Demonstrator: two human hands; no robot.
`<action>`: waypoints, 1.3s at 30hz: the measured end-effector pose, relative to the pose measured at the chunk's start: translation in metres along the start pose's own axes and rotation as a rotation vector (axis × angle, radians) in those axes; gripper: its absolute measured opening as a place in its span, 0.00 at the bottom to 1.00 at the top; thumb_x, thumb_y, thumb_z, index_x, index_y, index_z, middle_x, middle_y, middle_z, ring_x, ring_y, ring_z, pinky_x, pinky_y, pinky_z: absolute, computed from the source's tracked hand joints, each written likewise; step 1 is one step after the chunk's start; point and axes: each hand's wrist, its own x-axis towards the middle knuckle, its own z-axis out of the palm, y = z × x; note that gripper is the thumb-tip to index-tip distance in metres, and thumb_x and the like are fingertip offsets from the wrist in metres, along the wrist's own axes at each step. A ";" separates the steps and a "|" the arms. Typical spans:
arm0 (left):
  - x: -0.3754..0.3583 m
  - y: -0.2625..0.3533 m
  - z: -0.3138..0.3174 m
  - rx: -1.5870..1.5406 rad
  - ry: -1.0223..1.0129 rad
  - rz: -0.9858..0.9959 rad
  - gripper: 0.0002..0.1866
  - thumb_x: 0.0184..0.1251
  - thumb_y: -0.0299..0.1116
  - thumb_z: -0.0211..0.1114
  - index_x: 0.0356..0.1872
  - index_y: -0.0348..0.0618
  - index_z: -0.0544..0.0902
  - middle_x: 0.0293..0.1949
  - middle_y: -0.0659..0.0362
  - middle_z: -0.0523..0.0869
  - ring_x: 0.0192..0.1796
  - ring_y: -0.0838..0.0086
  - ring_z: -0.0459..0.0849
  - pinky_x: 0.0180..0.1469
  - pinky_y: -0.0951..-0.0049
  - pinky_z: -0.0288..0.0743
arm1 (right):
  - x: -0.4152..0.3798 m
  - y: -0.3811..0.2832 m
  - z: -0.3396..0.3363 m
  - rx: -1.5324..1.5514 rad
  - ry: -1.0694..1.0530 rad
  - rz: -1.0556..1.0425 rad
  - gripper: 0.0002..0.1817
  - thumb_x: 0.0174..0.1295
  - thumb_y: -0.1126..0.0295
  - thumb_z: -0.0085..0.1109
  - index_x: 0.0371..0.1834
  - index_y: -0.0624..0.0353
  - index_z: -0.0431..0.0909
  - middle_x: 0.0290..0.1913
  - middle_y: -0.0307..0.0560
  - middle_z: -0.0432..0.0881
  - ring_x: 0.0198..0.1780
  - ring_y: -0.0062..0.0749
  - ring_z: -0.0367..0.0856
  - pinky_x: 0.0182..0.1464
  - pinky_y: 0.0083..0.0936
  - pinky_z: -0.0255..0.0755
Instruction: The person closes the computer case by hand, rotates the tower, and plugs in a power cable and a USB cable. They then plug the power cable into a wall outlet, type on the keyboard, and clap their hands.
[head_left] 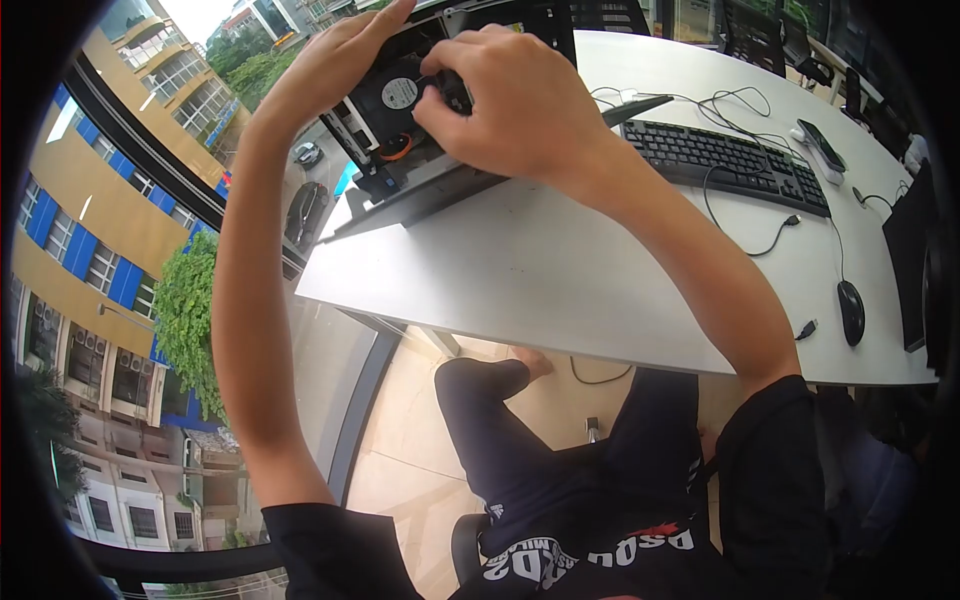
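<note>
Desk (pixel 480 265): left hand (pixel 345 55) by computer (pixel 352 130), right (pixel 510 95) perhaps touches labelled fan (pixel 400 94).

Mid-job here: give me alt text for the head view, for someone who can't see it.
A person's right hand reaches over the fan in an open computer case at a white table; the left hand is at the case's left edge. A keyboard and mouse lie to the right.

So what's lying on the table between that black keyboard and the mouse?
Just a thin dark cable, running from beside the keyboard to the mouse over otherwise bare white table; the head view shows it.
</note>
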 end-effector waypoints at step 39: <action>-0.011 -0.015 0.038 0.623 0.445 0.146 0.19 0.83 0.41 0.53 0.45 0.37 0.87 0.46 0.49 0.90 0.52 0.52 0.89 0.57 0.51 0.81 | 0.102 0.072 0.102 0.008 0.443 -0.128 0.14 0.66 0.66 0.56 0.28 0.63 0.84 0.32 0.60 0.88 0.38 0.55 0.89 0.43 0.46 0.85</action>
